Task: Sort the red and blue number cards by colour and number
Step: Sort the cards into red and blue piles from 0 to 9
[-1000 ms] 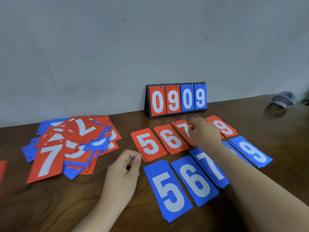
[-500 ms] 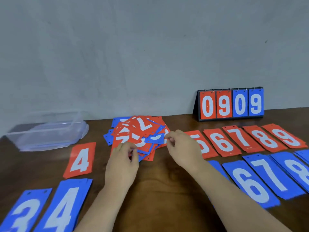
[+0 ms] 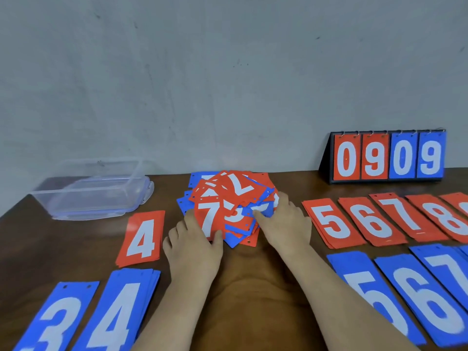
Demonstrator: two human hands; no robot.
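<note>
A mixed pile of red and blue number cards [image 3: 238,188] lies at the middle of the brown table [image 3: 253,287]. My left hand [image 3: 195,244] holds a red 7 card [image 3: 210,214] at the pile's near left, thumb on its lower edge. My right hand [image 3: 286,224] clasps the pile's right side, thumb on a blue card. Sorted stacks lie around: red 4 [image 3: 141,239], blue 3 [image 3: 58,317], blue 4 [image 3: 119,310], red 5 [image 3: 331,224], red 6 [image 3: 372,221], red 7 [image 3: 402,214], red 8 [image 3: 445,219], blue 5 [image 3: 367,287], blue 6 [image 3: 425,300], blue 7 [image 3: 450,267].
A clear plastic container [image 3: 93,191] stands at the back left by the table's edge. A flip scoreboard [image 3: 387,155] reading 0909 stands against the grey wall at the back right.
My right hand left the sorted red 7 stack and came to the mixed pile. My left hand reached forward onto the pile's red 7. The view swung left.
</note>
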